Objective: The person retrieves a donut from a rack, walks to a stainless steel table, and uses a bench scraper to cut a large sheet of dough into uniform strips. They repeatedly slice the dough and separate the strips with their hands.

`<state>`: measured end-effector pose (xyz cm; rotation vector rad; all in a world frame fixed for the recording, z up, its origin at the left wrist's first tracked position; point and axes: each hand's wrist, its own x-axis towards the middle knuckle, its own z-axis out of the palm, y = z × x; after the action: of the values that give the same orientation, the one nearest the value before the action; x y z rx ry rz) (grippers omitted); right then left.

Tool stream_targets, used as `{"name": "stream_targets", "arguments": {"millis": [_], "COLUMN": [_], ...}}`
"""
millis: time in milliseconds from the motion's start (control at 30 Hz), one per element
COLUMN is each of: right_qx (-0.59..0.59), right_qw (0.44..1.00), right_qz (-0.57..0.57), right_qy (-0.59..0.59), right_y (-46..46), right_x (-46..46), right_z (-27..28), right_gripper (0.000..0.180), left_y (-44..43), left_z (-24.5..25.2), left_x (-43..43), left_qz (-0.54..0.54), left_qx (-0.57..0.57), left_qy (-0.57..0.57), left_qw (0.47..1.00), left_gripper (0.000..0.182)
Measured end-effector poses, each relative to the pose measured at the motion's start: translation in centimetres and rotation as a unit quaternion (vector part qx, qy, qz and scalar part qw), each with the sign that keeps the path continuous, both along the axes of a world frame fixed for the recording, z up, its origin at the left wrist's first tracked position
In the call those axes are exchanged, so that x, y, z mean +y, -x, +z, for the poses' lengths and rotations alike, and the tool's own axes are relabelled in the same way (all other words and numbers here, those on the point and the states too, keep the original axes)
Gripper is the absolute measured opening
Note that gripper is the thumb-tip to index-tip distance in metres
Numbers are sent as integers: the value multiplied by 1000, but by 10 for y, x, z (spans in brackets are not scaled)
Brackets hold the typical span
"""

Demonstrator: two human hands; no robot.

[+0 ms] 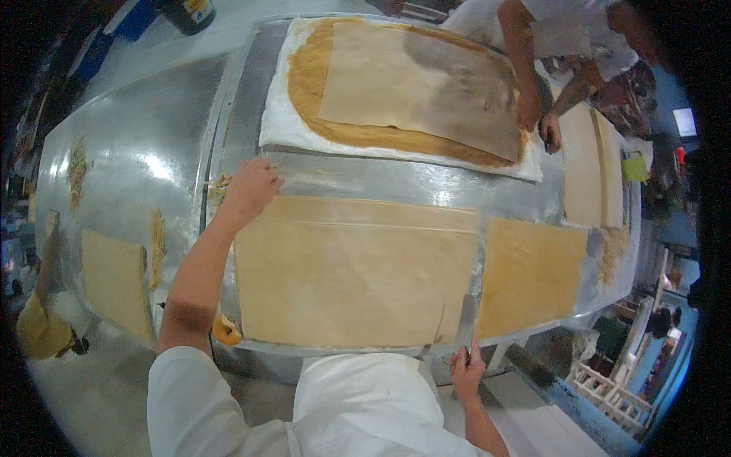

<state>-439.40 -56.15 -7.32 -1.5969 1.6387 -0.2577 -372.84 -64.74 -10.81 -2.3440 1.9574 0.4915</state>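
Before me on the metal worktable lies a large pale-yellow sheet (354,274), which looks like cake or dough, with a line along its far edge. My left hand (254,185) is over the far left corner of this sheet, its fingers curled downward. Thin trimmings (220,185) lie just left of it; whether the fingers hold any is hidden. My right hand (468,368) grips a broad-bladed knife or spatula (468,314) by the handle at the table's near edge. Its blade points away from me, over the gap between the large sheet and a smaller golden sheet (531,277).
Across the table, a co-worker's hands (537,123) are at a sheet of paper (417,85) over a brown-topped layer on white cloth (274,125). Stacked slabs (591,171) lie right. Another slab (114,280) and scraps (157,248) lie left. An orange-yellow object (227,331) sits near my left arm.
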Motion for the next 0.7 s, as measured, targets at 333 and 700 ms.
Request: {"name": "stream_targets", "arguments": {"millis": [333,700], "right_qx": [-38,-34], "right_qw": [999,998], "right_qz": [-36,-17], "right_qy": [-10,-48], "right_y": [-20,-26], "right_x": [-48,-54], "right_z": [17,3], "right_gripper": [55,57], "left_y": [-10,-227], "left_z": [-29,-13], "left_x": [8,140], "left_qz": [361,485], "left_qx": [-12,-222], "left_qy": [17,119], "left_qw": [932,838], "left_gripper": [42,23]}}
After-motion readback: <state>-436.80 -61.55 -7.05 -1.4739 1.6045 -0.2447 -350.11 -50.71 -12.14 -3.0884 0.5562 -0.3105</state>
